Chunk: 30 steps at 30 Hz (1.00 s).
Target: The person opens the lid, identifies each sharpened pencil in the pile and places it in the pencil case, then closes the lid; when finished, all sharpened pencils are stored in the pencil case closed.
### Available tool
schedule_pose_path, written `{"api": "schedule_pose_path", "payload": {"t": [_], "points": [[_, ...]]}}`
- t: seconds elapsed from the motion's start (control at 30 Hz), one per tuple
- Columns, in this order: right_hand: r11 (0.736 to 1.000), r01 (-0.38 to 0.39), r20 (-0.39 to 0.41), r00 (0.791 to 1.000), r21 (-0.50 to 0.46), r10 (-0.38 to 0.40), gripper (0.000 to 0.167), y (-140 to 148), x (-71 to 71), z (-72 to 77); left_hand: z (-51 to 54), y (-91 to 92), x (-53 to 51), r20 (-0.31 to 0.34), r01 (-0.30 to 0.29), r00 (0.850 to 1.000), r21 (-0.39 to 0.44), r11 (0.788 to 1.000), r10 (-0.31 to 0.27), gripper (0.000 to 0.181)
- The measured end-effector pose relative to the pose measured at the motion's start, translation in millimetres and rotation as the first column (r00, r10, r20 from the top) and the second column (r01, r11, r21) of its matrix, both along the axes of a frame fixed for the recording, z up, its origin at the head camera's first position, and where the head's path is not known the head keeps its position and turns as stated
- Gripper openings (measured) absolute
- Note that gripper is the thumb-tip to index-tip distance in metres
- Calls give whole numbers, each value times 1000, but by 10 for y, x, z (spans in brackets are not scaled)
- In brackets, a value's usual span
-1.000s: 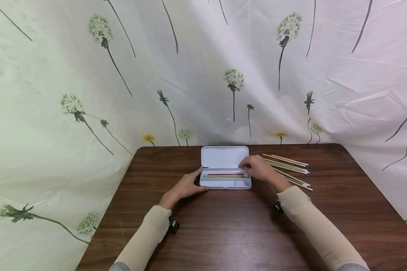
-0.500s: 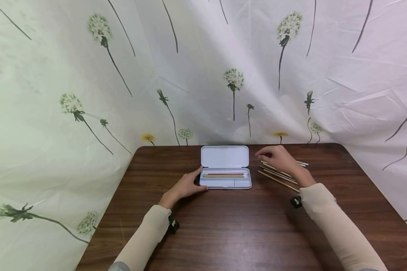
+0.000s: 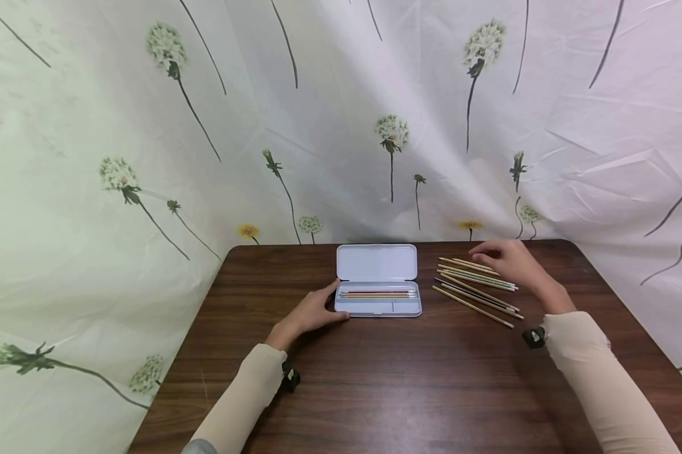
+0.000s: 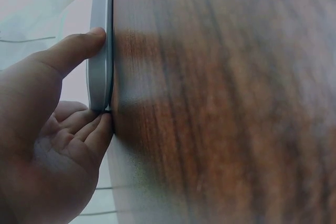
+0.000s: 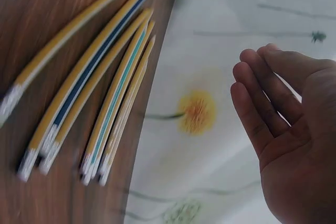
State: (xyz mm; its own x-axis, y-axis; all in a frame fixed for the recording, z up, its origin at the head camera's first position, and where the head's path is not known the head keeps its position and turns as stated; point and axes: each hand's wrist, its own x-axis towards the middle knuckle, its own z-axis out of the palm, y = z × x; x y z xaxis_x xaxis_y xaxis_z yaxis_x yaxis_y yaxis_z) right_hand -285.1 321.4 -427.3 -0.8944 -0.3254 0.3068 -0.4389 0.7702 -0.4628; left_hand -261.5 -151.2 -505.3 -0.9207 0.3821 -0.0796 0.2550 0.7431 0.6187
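A white pencil case (image 3: 376, 251) lies with its lid up at the table's back, several pencils (image 3: 378, 294) in its upper compartment. My left hand (image 3: 312, 311) grips the case's left end, thumb at the front edge and fingers around the side; the left wrist view shows the thumb on the case (image 4: 98, 85). To the right of the case several loose pencils (image 3: 473, 306) lie side by side, slanted. Over their back right part hovers my right hand (image 3: 511, 261), holding nothing; in the right wrist view the hand (image 5: 289, 114) has relaxed fingers, apart from the pencils (image 5: 79, 77).
The brown wooden table (image 3: 386, 378) reaches back to a white cloth (image 3: 341, 126) printed with dandelions, hanging directly behind its far edge. A dark wrist camera (image 3: 534, 337) sits at the right sleeve, another (image 3: 290, 377) at the left.
My right hand has moved right, away from the case's right end, across the loose pencils, and more of them show. My left hand has stayed on the case.
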Motion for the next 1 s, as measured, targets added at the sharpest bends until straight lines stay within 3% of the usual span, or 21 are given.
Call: {"api": "schedule_pose_path", "payload": {"t": [0.2, 0.43, 0.8, 1.0], "points": [[999, 51, 2, 999, 3, -51, 15, 274, 4, -67, 10, -2, 9, 1, 0, 1000, -5, 1000, 0, 95], [995, 95, 86, 992, -11, -93, 14, 502, -5, -198, 4, -3, 5, -4, 9, 1000, -1, 1000, -9, 96], [991, 129, 180, 976, -21, -123, 14, 595, 20, -476, -8, -5, -7, -6, 3, 1000, -9, 1000, -3, 97], [992, 124, 151, 980, 37, -128, 13, 623, 13, -624, -7, -5, -6, -1, 2, 1000, -8, 1000, -2, 96]]}}
